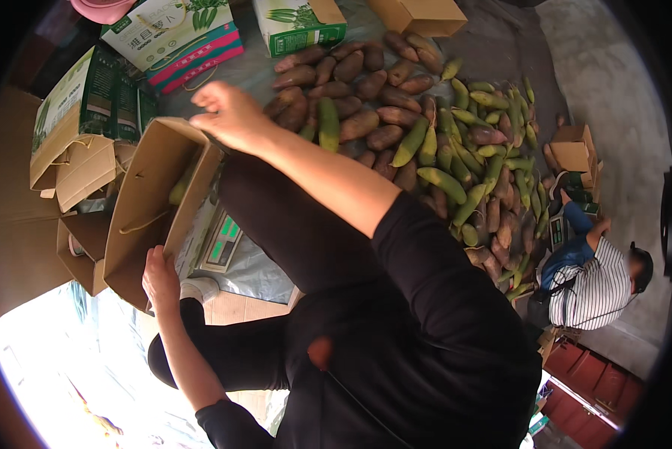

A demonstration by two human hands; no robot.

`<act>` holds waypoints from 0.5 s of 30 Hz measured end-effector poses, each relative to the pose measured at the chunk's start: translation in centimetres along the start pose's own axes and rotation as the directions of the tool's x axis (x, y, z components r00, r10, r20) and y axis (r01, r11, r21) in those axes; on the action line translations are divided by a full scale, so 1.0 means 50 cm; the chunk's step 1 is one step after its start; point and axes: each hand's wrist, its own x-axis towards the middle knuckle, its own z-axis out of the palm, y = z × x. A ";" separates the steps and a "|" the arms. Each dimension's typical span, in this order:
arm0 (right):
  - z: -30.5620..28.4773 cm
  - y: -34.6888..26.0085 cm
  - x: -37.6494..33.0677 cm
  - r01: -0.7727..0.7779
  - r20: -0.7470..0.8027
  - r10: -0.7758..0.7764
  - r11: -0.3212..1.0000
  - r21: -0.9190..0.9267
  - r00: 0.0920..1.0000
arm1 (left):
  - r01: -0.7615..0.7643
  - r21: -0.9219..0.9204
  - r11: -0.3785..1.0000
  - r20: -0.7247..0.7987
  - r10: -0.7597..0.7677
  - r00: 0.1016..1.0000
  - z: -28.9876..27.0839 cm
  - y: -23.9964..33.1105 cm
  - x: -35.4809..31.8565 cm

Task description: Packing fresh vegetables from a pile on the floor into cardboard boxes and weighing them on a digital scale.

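A tall brown cardboard carton (pixel 147 187) stands open-topped in front of me, with a cord handle on its inner wall. My left hand (pixel 161 280) grips its near edge. Just above the far corner, my right hand (pixel 231 116) hovers with fingers half curled and a gap beside the thumb; nothing shows in it, though it is slightly blurred. Inside the carton, part of a green vegetable (pixel 178 188) is visible; the rest is hidden. Beside the carton sits a scale (pixel 222 241) with a lit green display, partly covered by my leg.
Thick green cucumber-like vegetables (pixel 441 182) and brownish-red ones (pixel 358 126) cover the floor to the right. Printed cartons (pixel 302 26) and a stack of boxes (pixel 175 45) stand at the back; an open carton (pixel 89 165) is at left. Another person (pixel 590 284) works far right.
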 end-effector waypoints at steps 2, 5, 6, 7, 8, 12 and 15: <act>-0.072 0.042 -0.032 -0.079 -0.059 0.076 0.995 -0.063 0.995 | -0.009 0.008 1.000 -0.022 0.009 1.000 0.002 -0.008 -0.004; -0.196 0.155 -0.100 -0.187 -0.122 0.158 0.944 -0.272 0.980 | -0.027 -0.004 1.000 -0.038 0.027 0.999 0.000 -0.021 -0.011; -0.235 0.200 -0.134 -0.266 -0.231 0.207 0.927 -0.265 0.951 | -0.021 -0.005 1.000 -0.037 0.021 0.999 -0.003 -0.021 -0.011; -0.282 0.255 -0.165 -0.345 -0.262 0.260 0.866 -0.362 0.929 | -0.012 -0.005 1.000 -0.035 0.012 0.999 -0.004 -0.021 -0.014; -0.363 0.352 -0.211 -0.436 -0.349 0.337 0.862 -0.260 0.875 | -0.037 -0.020 0.999 -0.029 0.036 0.999 0.002 -0.002 0.003; -0.642 0.546 -0.417 -0.661 -0.468 0.468 0.566 -0.493 0.749 | -0.044 -0.099 0.994 0.020 0.046 0.999 0.027 0.035 0.038; -0.506 0.499 -0.402 -0.898 -0.514 0.844 0.333 0.286 0.149 | 0.050 0.012 0.999 0.031 -0.050 0.998 -0.019 -0.026 -0.017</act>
